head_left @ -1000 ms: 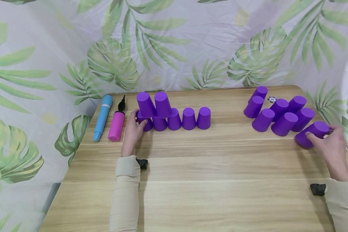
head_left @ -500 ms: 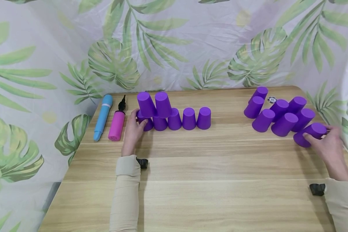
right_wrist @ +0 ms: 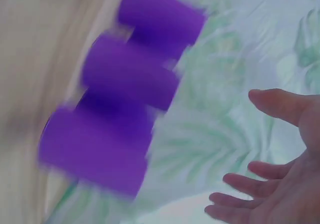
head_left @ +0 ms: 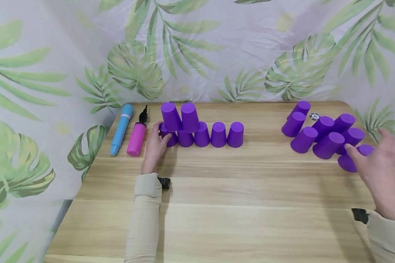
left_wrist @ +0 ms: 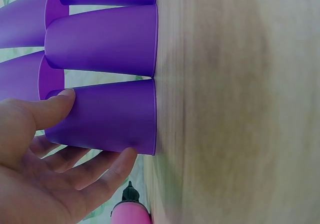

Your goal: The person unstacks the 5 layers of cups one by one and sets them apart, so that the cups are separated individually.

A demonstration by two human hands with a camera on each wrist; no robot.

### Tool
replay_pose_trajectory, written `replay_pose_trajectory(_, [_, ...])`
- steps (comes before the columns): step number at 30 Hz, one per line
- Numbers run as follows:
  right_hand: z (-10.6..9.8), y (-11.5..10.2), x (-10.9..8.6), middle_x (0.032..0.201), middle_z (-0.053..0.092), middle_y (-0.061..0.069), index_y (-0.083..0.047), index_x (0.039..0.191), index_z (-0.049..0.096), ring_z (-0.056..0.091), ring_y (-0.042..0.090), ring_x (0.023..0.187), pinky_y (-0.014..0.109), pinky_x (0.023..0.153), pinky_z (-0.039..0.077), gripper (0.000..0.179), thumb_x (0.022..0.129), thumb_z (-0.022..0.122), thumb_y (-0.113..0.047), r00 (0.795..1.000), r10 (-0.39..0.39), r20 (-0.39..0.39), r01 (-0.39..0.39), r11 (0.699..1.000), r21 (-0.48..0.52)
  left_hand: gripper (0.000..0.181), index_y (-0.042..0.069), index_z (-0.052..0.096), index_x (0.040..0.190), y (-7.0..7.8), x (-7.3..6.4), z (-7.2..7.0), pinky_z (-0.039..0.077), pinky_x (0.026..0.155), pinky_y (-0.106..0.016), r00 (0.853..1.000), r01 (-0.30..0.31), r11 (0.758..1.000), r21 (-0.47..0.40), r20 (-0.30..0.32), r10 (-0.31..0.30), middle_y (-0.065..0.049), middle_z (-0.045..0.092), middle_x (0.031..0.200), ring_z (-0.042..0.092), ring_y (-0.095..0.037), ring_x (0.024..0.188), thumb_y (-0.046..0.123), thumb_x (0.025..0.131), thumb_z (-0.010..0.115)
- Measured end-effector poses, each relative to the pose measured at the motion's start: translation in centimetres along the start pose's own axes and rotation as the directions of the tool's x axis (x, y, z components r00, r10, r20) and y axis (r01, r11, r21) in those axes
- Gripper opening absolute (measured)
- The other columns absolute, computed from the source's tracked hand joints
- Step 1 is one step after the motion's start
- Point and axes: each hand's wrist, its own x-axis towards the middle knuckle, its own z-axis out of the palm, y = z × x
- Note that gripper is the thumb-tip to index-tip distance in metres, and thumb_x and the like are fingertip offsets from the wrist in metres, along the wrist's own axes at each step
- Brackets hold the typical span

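Note:
A row of upside-down purple cups [head_left: 210,134] stands at the table's back left, with two more cups [head_left: 181,117] stacked on its left end. My left hand [head_left: 156,145] grips the leftmost bottom cup [head_left: 170,138]. In the left wrist view the thumb [left_wrist: 52,108] lies on that cup [left_wrist: 105,116] and the fingers curve under it. At the right, several purple cups [head_left: 322,133] lie tilted in a cluster. My right hand [head_left: 373,151] hovers open, fingers spread, just over the nearest lying cup [head_left: 349,160]. The right wrist view shows the open hand [right_wrist: 280,154] and blurred cups [right_wrist: 120,119].
A blue tube [head_left: 121,128] and a pink hand pump [head_left: 136,138] lie left of the cup row. A small black-and-white disc [head_left: 314,116] sits among the right cups. A leaf-print cloth hangs behind the wooden table [head_left: 237,190].
My right hand has let go of the lying cup at the right and lifted off it with fingers spread. The left hand has stayed on the leftmost cup.

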Motion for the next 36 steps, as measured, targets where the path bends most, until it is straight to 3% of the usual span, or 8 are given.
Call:
replay_pose_trajectory(2, [1.1,-1.5,0.1,0.139,0.032,0.038,0.008,0.144,0.027,0.029,0.053,0.129,0.059,0.111,0.022,0.074,0.085,0.068,-0.008,0.996,-0.087,-0.009,0.087,0.995,0.047,0.058,-0.002,0.036,0.143,0.0,0.1,0.0,0.040,0.106,-0.049,1.000,0.000,1.000,0.007,0.001,0.000,-0.024,0.045,0.141,0.046,-0.040,0.126,0.008,0.093,0.062])
replay_pose_trajectory(6, [3.5,-4.9,0.5,0.137,0.039,0.033,0.006,0.142,0.034,0.036,0.050,0.126,0.059,0.109,0.027,0.069,0.087,0.070,-0.013,0.981,-0.182,0.070,0.170,0.975,0.146,0.059,-0.003,0.035,0.143,-0.1,0.3,0.0,0.040,0.107,-0.049,1.000,0.000,1.000,0.008,0.006,0.000,-0.024,0.044,0.142,0.045,-0.039,0.127,0.007,0.092,0.062])
replay_pose_trajectory(10, [5.9,-8.5,0.6,0.137,0.042,0.028,0.002,0.141,0.040,0.040,0.046,0.124,0.059,0.104,0.032,0.065,0.088,0.070,-0.020,0.952,-0.265,0.153,0.227,0.947,0.226,0.059,-0.002,0.035,0.144,-0.2,0.4,0.0,0.040,0.107,-0.048,1.000,0.001,1.000,0.005,0.003,-0.001,-0.024,0.044,0.142,0.046,-0.039,0.127,0.008,0.093,0.062])
replay_pose_trajectory(14, [8.9,-12.2,1.0,0.136,0.047,0.024,0.003,0.137,0.044,0.043,0.041,0.126,0.054,0.106,0.035,0.058,0.089,0.070,-0.016,0.910,-0.366,0.195,0.284,0.893,0.350,0.059,-0.002,0.035,0.144,-0.1,0.4,-0.2,0.040,0.106,-0.048,1.000,-0.001,1.000,-0.007,-0.004,0.001,-0.023,0.044,0.142,0.046,-0.039,0.127,0.008,0.093,0.062])
replay_pose_trajectory(25, [17.0,-21.2,1.8,0.134,0.053,0.017,0.003,0.133,0.047,0.048,0.031,0.127,0.041,0.110,0.036,0.050,0.089,0.068,-0.009,0.802,-0.499,0.328,0.204,0.745,0.635,0.059,-0.003,0.035,0.143,-0.2,0.2,-0.3,0.040,0.106,-0.049,1.000,-0.008,1.000,-0.006,-0.003,0.008,-0.024,0.045,0.141,0.046,-0.039,0.127,0.005,0.092,0.062])
replay_pose_trajectory(28, [18.7,-23.4,1.7,0.139,0.050,0.015,-0.002,0.139,0.043,0.045,0.031,0.129,0.041,0.110,0.036,0.058,0.089,0.069,-0.017,0.754,-0.526,0.394,0.194,0.750,0.632,0.059,-0.003,0.036,0.143,-0.2,0.2,-0.3,0.041,0.105,-0.048,1.000,-0.011,1.000,-0.005,-0.003,0.011,-0.024,0.046,0.140,0.047,-0.039,0.125,0.005,0.091,0.063])
replay_pose_trajectory(32, [20.6,-25.8,1.4,0.146,0.043,0.010,-0.010,0.146,0.034,0.041,0.030,0.134,0.042,0.109,0.037,0.073,0.087,0.071,-0.031,0.686,-0.535,0.492,0.211,0.794,0.570,0.059,-0.003,0.036,0.143,-0.2,0.2,-0.3,0.041,0.105,-0.048,1.000,-0.007,1.000,0.009,0.012,0.007,-0.024,0.045,0.141,0.047,-0.040,0.126,0.006,0.091,0.063])
replay_pose_trajectory(36, [22.1,-27.2,0.9,0.146,0.042,0.012,-0.008,0.148,0.030,0.041,0.031,0.133,0.042,0.108,0.038,0.079,0.086,0.073,-0.033,0.651,-0.545,0.529,0.238,0.808,0.540,0.058,-0.002,0.036,0.143,0.0,0.0,-0.3,0.041,0.106,-0.049,1.000,0.003,1.000,0.017,0.022,-0.004,-0.024,0.045,0.140,0.047,-0.039,0.126,0.006,0.091,0.063])
